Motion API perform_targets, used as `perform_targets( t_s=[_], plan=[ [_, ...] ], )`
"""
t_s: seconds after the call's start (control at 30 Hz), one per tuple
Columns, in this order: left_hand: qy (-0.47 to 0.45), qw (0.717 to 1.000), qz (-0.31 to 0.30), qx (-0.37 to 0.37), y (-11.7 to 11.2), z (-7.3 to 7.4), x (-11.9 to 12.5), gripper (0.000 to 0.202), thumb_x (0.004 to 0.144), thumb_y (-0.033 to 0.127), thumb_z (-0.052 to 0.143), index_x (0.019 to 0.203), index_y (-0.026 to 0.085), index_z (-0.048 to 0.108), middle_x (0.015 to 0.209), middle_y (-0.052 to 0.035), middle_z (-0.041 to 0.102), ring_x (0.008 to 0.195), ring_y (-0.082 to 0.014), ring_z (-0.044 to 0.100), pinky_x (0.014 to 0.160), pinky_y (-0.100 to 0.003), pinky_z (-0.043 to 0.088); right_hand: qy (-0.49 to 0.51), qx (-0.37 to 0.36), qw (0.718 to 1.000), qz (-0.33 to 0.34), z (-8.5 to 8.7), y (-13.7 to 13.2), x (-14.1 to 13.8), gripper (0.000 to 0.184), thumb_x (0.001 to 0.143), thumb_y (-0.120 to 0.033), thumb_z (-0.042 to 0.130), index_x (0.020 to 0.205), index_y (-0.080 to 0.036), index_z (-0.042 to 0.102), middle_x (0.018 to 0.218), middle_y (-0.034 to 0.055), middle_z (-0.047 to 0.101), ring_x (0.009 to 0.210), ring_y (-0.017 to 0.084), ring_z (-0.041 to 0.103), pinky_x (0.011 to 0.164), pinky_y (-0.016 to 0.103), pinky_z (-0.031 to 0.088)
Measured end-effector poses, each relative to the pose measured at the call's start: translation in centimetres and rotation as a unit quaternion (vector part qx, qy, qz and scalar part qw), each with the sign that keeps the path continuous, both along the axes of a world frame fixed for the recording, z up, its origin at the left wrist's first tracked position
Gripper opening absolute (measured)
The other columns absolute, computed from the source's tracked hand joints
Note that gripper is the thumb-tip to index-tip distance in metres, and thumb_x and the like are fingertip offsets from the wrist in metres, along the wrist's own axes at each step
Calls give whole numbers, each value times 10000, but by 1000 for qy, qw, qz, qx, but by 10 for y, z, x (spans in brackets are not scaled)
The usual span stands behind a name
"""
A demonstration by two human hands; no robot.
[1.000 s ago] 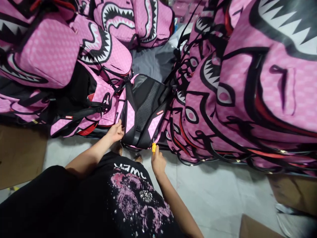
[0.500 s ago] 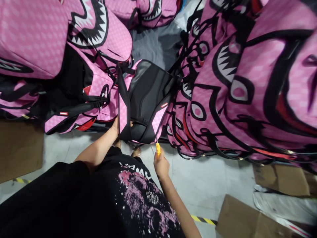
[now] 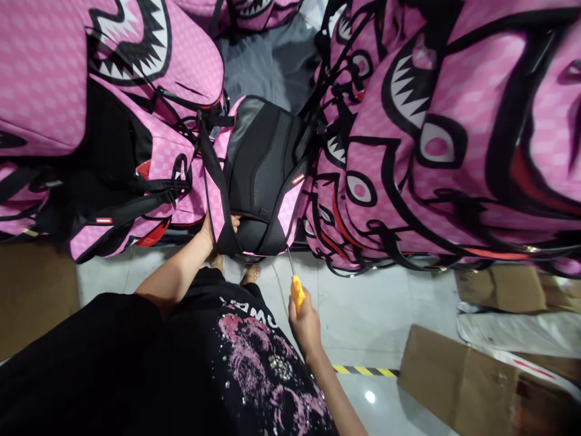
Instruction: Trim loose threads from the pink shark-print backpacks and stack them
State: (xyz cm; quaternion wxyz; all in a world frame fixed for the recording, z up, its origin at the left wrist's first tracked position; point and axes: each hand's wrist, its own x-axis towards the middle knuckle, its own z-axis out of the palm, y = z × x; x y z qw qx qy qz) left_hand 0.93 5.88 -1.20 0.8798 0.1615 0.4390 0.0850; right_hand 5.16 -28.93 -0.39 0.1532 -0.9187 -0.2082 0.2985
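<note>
A pink and black backpack (image 3: 265, 175) stands with its padded black back toward me, wedged between piles of similar bags. My left hand (image 3: 213, 227) grips its lower left edge, behind a pink shoulder strap (image 3: 216, 200). My right hand (image 3: 306, 321) is closed round a yellow-handled tool (image 3: 296, 289) with a thin metal shaft, whose tip points up at the bag's lower right corner.
Stacks of pink shark-mouth backpacks (image 3: 431, 139) rise on the right and more backpacks (image 3: 91, 91) on the left. Flattened cardboard (image 3: 472, 375) lies on the grey floor at right, another cardboard sheet (image 3: 31, 290) at left. A yellow-black tape line (image 3: 363, 370) crosses the floor.
My right hand has drawn back and down from the bag's lower corner with the yellow tool. My left hand shifted onto the bag's edge behind the strap. The view tilted downward.
</note>
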Motion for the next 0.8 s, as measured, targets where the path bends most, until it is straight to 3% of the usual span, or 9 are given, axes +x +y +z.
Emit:
perform_targets(
  t_s=[0.1,0.2,0.37,0.57,0.63,0.7,0.73,0.77,0.8],
  plan=[
    [-51,996,6,-73,-2,5,1,383,933,520,416,771,184,505,567,25,373,393,-88,327,335,-214,292,64,33,997,-3,16,-17,-32,565,962,-434,313,1443,-153,406,744,48,668,667,221,652,654,282,472],
    [-61,992,6,-112,-3,16,2,453,950,555,284,699,207,432,525,26,346,383,-95,332,334,-221,302,107,24,994,18,24,-10,-50,555,947,-374,311,1465,-190,388,745,22,661,651,206,646,665,272,471],
    [-37,996,-5,-84,-1,23,4,462,956,540,283,648,220,410,491,15,364,392,-121,395,356,-243,339,137,41,990,17,23,12,-56,555,944,-380,348,1461,-183,398,789,34,679,720,221,671,688,278,473],
    [-53,998,-28,-30,5,21,10,486,959,528,308,604,216,419,500,0,419,412,-132,441,395,-262,393,62,3,996,58,4,34,-61,498,947,-289,383,1429,-178,442,759,48,685,672,216,656,644,271,448],
    [-12,997,-60,42,1,27,0,408,951,450,361,682,186,520,543,-22,501,501,-158,533,484,-280,474,46,-23,997,66,-2,44,-59,479,957,-285,383,1420,-177,442,783,60,695,670,213,656,636,270,436],
    [77,978,-71,181,-9,37,-21,313,924,410,439,890,150,610,737,-65,647,729,-199,652,676,-324,553,51,-41,996,58,-5,51,-57,466,969,-304,377,1415,-179,432,815,67,703,684,212,660,640,269,429],
    [127,947,-67,287,-17,42,-34,317,912,407,476,1028,146,614,907,-92,692,894,-222,672,797,-359,557,63,-39,996,54,-6,53,-56,458,970,-314,379,1404,-178,434,831,70,706,701,214,665,645,268,430],
    [164,893,-68,413,-26,45,-47,380,899,416,512,1164,153,585,1104,-120,683,1073,-247,642,916,-400,529,79,-26,995,50,-6,55,-56,451,968,-324,386,1391,-179,441,848,72,709,725,217,671,653,265,434],
    [179,816,-88,543,-37,47,-57,470,884,426,551,1277,168,535,1295,-144,614,1241,-273,560,1023,-444,470,95,-7,994,47,-6,56,-56,444,964,-332,392,1379,-182,448,868,76,712,753,221,677,663,265,441]
  ],
)
